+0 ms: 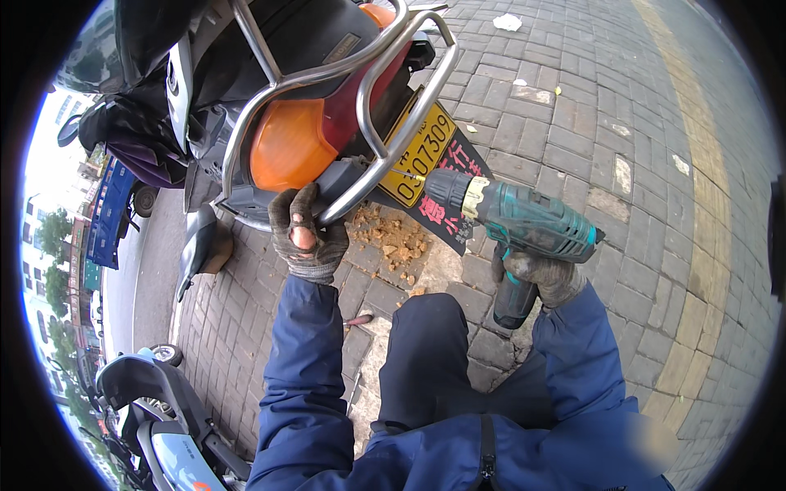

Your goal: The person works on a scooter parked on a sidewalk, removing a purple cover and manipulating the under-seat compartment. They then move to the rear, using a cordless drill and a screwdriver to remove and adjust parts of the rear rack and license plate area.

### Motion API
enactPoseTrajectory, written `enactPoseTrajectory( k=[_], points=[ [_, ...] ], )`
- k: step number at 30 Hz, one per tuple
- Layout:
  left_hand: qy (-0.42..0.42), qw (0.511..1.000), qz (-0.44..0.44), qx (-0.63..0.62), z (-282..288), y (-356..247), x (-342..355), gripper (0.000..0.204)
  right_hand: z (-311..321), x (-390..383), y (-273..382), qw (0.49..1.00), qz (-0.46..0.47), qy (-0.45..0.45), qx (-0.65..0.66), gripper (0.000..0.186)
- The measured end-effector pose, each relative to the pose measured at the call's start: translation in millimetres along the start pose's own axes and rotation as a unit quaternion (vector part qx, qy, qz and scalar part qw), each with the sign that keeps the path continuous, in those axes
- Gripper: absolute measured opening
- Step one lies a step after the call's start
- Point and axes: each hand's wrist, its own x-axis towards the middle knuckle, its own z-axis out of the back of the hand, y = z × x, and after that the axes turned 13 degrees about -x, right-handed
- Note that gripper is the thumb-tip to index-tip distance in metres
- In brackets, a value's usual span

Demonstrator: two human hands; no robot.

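Note:
My right hand, in a dirty work glove, is wrapped round the grip of a teal and black cordless drill. The drill points left, and its thin bit ends in front of the yellow licence plate at the back of a motorcycle. My left hand, in a torn grey glove, has its fingers curled up at the lower edge of the motorcycle's tail, below the orange turn signal and beside the chrome rear rail. What those fingers grip is hidden. Under the plate hangs a black mud flap with red lettering.
Crumbled brown dirt lies on the paving below the plate. A red-handled tool rests near my left forearm. To the lower left stands a light blue scooter. Beyond, a blue truck is on the road.

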Motion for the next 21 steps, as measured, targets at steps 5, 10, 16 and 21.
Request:
enactPoseTrajectory(
  k=[5, 10, 16, 21],
  points=[
    [-0.002, 1.0, -0.002, 0.007, -2, 2, -1, 0.05, 3, 3, -5, 1.0, -0.001, 0.014, 0.003, 0.055],
    [-0.001, 1.0, 0.003, 0.002, -2, 1, -1, 0.05, 12, 5, -12, 0.995, 0.027, 0.03, -0.089, 0.043],
    [0.007, 1.0, 0.006, 0.014, -2, -1, 1, 0.049, 10, 6, -39, 0.998, 0.005, 0.067, 0.006, 0.043],
    [0.006, 1.0, -0.006, 0.026, -2, -2, 2, 0.047, 6, 7, -44, 0.993, 0.003, 0.078, 0.087, 0.048]
  ],
)
